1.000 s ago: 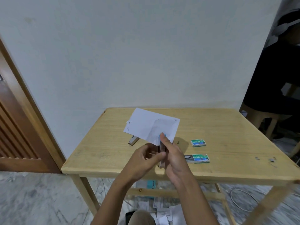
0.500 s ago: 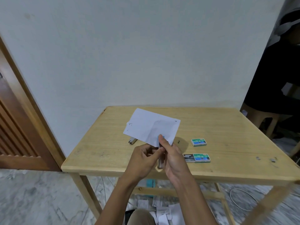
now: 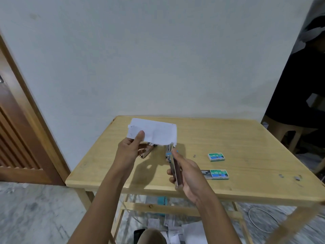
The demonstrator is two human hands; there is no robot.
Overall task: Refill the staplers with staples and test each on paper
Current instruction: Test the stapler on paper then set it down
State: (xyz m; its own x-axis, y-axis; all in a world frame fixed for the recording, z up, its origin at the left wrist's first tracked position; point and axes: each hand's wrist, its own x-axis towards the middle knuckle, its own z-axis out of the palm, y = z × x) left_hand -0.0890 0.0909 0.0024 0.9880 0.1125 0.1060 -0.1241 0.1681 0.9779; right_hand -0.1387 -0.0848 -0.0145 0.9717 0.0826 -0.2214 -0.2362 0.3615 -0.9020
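Door frame (image 3: 26,110), brown wood, at far left; wooden table (image 3: 246,173) against the pale wall. Left hand (image 3: 129,152) closed on a sheet of white paper (image 3: 154,133), thumb pressed on its near left corner, sheet lifted off the tabletop. Under that hand and sheet, a second stapler (image 3: 146,153) lies on the table, partly hidden. Right hand (image 3: 189,175) wrapped around a metal stapler (image 3: 172,164), held off the table with its nose pointing away from the person; nose meets the paper's near right corner, whether the paper sits inside the mouth cannot be told. Right of the hands, a small metal bit (image 3: 194,155) lies on the table, then two green staple boxes: far box (image 3: 216,157) shut, near box (image 3: 219,174) with its grey tray slid out to the left. More small metal bits (image 3: 297,177) near the right edge. Scraps of paper (image 3: 175,228) on the marble floor beneath the table.
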